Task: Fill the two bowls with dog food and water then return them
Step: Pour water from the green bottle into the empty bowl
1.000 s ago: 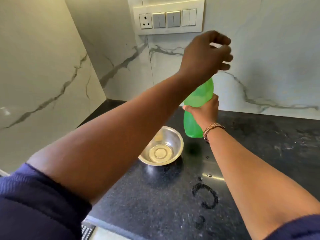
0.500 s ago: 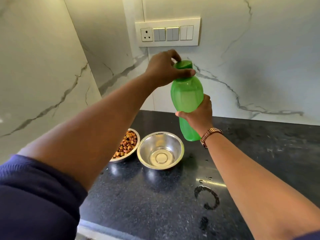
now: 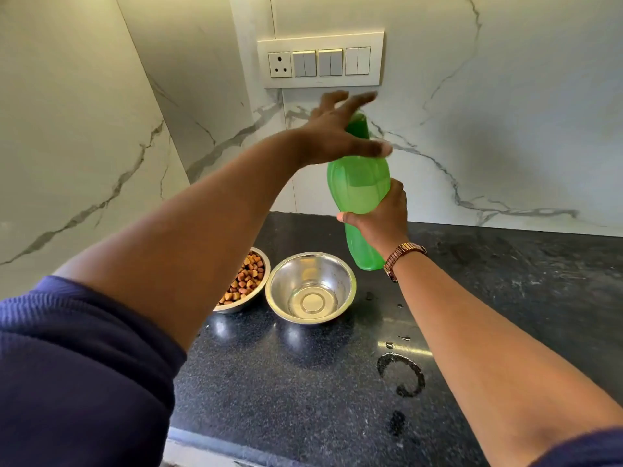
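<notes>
Head: bottle [image 3: 359,193] (green) in right hand [image 3: 381,217]

Green bottle [image 3: 358,193], speckled black counter [image 3: 303,392] (grey-veined, seemingly marble, wall [image 3: 505,129])

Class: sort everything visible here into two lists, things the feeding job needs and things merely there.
Needed: green bottle, gripped by right hand; left hand at its cap; steel bowl; kibble bowl.

Merely there: switch panel; water marks; counter; bracelet.
</notes>
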